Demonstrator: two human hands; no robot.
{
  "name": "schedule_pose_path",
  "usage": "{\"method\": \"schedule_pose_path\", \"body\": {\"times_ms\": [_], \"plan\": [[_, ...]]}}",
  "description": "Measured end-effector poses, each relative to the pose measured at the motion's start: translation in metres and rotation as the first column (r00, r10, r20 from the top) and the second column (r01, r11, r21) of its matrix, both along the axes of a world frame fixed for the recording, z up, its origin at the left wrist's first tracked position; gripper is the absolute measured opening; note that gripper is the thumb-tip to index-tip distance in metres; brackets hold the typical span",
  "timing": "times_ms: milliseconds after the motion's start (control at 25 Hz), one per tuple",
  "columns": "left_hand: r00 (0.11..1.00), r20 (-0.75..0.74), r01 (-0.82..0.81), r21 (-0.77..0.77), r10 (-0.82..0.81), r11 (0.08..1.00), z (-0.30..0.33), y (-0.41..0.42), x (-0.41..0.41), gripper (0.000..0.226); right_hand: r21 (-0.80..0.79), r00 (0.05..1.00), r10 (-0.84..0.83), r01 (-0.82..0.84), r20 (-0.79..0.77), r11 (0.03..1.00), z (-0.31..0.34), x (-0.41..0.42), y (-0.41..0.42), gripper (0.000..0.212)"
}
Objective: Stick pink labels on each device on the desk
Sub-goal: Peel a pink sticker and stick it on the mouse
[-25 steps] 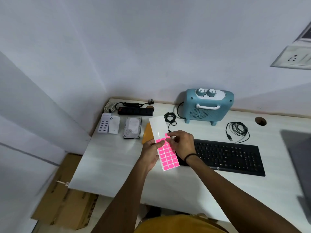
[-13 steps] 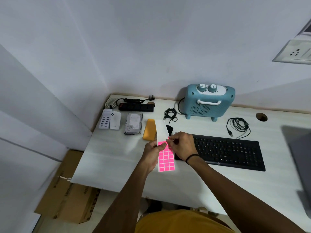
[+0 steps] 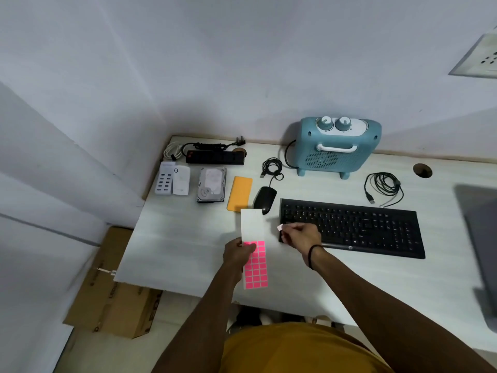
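My left hand (image 3: 238,254) holds a label sheet (image 3: 255,249) by its left edge; its lower half carries several pink labels, its upper half is bare white. My right hand (image 3: 301,235) pinches one small peeled label (image 3: 280,227) between thumb and finger, just left of the black keyboard (image 3: 352,227). Along the white desk (image 3: 183,243) lie a black mouse (image 3: 265,199), an orange flat device (image 3: 240,193), a hard drive (image 3: 211,184), a white multi-port charger (image 3: 173,181) and a black power strip (image 3: 215,156). A teal heater (image 3: 337,146) stands at the back.
A coiled black cable (image 3: 383,184) lies right of the heater, near a round cable hole (image 3: 422,170). A dark grey object (image 3: 481,238) fills the desk's right edge. Cardboard boxes (image 3: 113,289) sit on the floor at left. Walls close in behind and left.
My right hand has peeled one label off the sheet and moved right, away from it, toward the keyboard. The left hand has lowered the sheet slightly.
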State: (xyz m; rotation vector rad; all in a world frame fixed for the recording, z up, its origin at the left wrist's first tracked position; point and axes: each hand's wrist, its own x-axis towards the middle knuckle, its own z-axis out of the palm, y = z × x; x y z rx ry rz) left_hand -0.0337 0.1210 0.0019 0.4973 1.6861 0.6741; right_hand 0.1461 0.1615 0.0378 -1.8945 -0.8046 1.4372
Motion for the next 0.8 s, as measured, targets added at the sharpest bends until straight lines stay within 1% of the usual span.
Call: {"method": "schedule_pose_path", "body": {"times_ms": [80, 160, 240, 280, 360, 440, 480, 560, 600, 720, 760, 800], "plan": [[0.999, -0.03, -0.022, -0.102, 0.019, 0.994, -0.017, -0.01, -0.003, 0.024, -0.088, 0.99, -0.089, 0.08, -0.106, 0.993, -0.011, 0.009, -0.007, 0.009], [0.998, -0.043, -0.05, -0.159, 0.043, 0.986, -0.028, -0.016, -0.006, 0.023, -0.122, 0.985, -0.105, 0.088, -0.135, 0.989, -0.02, 0.013, -0.011, 0.009], [0.995, -0.102, -0.037, -0.188, 0.018, 0.982, -0.038, -0.018, -0.011, 0.02, -0.144, 0.986, -0.088, 0.068, -0.139, 0.987, -0.025, 0.012, -0.014, 0.009], [0.99, -0.141, -0.022, -0.198, -0.006, 0.98, -0.042, -0.018, -0.013, 0.026, -0.153, 0.988, -0.082, 0.061, -0.133, 0.986, -0.025, 0.011, -0.015, 0.009], [0.959, -0.264, 0.039, -0.22, -0.098, 0.975, -0.044, -0.018, -0.014, 0.041, -0.163, 0.988, -0.081, 0.059, -0.129, 0.985, -0.026, 0.013, -0.016, 0.013], [0.873, -0.444, 0.101, -0.239, -0.201, 0.966, -0.039, -0.014, -0.014, 0.055, -0.157, 0.988, -0.082, 0.061, -0.13, 0.986, -0.027, 0.016, -0.012, 0.015], [0.825, -0.523, 0.099, -0.241, -0.215, 0.965, -0.033, -0.012, -0.013, 0.059, -0.155, 0.989, -0.08, 0.06, -0.125, 0.986, -0.027, 0.018, -0.01, 0.014], [0.742, -0.627, 0.127, -0.214, -0.236, 0.969, -0.025, 0.0, -0.01, 0.059, -0.163, 0.994, -0.054, 0.038, -0.098, 0.986, -0.028, 0.02, -0.007, 0.01], [0.722, -0.649, 0.172, -0.171, -0.242, 0.97, -0.022, 0.009, -0.007, 0.056, -0.166, 0.995, -0.046, 0.031, -0.083, 0.986, -0.028, 0.021, -0.006, 0.008], [0.72, -0.643, 0.346, 0.006, -0.261, 0.938, -0.015, 0.051, 0.013, 0.047, -0.148, 0.998, -0.064, 0.061, -0.016, 0.987, -0.026, 0.031, -0.001, 0.006], [0.707, -0.645, 0.406, 0.036, -0.289, 0.913, -0.01, 0.07, 0.02, 0.047, -0.136, 0.997, -0.073, 0.074, 0.013, 0.988, -0.026, 0.035, 0.002, 0.006], [0.672, -0.664, 0.468, 0.036, -0.329, 0.883, -0.007, 0.088, 0.025, 0.049, -0.126, 0.996, -0.082, 0.086, 0.029, 0.988, -0.025, 0.037, 0.005, 0.007]]}}
